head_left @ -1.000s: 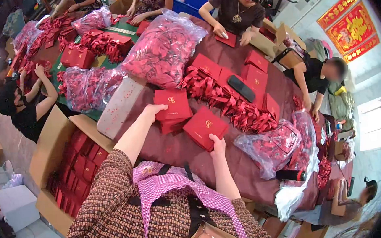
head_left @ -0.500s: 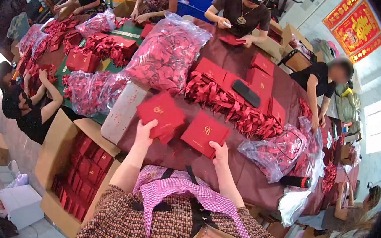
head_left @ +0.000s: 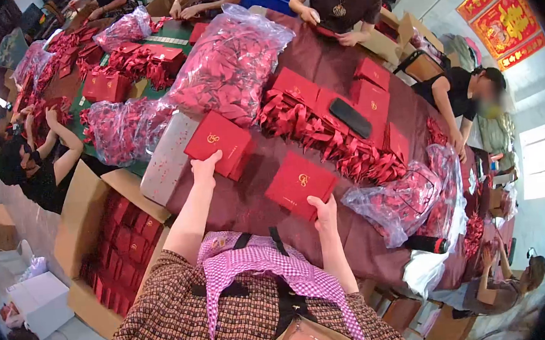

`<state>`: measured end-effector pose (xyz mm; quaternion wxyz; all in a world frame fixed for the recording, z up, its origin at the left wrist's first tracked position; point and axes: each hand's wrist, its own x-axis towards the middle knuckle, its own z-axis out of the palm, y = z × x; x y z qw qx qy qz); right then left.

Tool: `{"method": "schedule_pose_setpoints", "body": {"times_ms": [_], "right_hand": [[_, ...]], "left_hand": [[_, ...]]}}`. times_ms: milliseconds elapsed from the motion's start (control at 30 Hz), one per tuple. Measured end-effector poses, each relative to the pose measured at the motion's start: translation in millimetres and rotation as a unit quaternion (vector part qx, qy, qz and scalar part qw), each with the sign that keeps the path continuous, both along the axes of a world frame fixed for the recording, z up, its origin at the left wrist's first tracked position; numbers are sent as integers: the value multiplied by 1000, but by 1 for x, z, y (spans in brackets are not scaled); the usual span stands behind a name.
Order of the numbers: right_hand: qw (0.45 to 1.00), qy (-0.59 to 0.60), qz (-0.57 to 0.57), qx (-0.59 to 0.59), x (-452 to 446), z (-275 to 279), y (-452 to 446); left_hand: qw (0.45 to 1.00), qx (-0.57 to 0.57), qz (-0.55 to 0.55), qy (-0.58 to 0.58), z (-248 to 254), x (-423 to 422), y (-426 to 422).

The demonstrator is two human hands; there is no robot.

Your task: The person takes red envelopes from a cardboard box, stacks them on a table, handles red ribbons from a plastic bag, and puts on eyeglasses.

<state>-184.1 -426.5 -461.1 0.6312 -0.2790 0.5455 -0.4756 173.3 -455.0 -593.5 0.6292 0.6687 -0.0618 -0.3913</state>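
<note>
My left hand grips a small stack of red cards with gold print, thumb on top, beside the grey-white box lid. Held in my right hand are more red cards, also gold-printed, with the thumb over the lower right corner. Both stacks are above the dark red tablecloth, apart from each other. Beyond them lie red cards with ribbons and a black case on top of them.
A large bag of red ribbons lies ahead. An open carton of red cards stands at the left. A smaller plastic bag and a black cylinder lie at the right. Several people work around the table.
The left stack first moved left and down toward me, then up beside the grey-white lid, and looks more evenly aligned. The right stack has shifted slightly right. Both hands still hold their cards.
</note>
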Motion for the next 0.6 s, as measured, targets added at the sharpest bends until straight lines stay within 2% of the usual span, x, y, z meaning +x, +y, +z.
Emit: {"method": "schedule_pose_setpoints", "body": {"times_ms": [67, 167, 200, 233, 300, 333, 367, 433, 467, 533, 600], "right_hand": [[1000, 11, 0, 15, 5, 6, 1], [1000, -2, 9, 23, 11, 1, 3], [999, 10, 9, 34, 13, -4, 4], [999, 11, 3, 37, 15, -4, 7], [998, -25, 39, 33, 20, 0, 10], [998, -12, 41, 48, 22, 6, 11], [998, -12, 37, 50, 22, 9, 12], [995, -29, 79, 47, 20, 14, 11], [995, -31, 77, 49, 18, 17, 10], [987, -39, 143, 64, 13, 20, 8], [986, -40, 154, 54, 12, 22, 11]], "left_hand": [[998, 42, -12, -51, 33, -4, 8], [999, 22, -39, -16, 46, 0, 17], [997, 52, -44, -28, 39, 3, 20], [997, 55, -50, -27, 56, -1, 23], [995, 52, -58, 63, 90, -3, 30], [998, 7, -46, 46, 87, -5, 33], [998, 9, -50, 45, 93, -6, 37], [995, 87, -25, 35, 113, -8, 45], [997, 71, 12, -3, 92, -8, 51], [997, 73, -13, 16, 104, -6, 68], [997, 62, -40, 17, 109, -7, 83]]}}
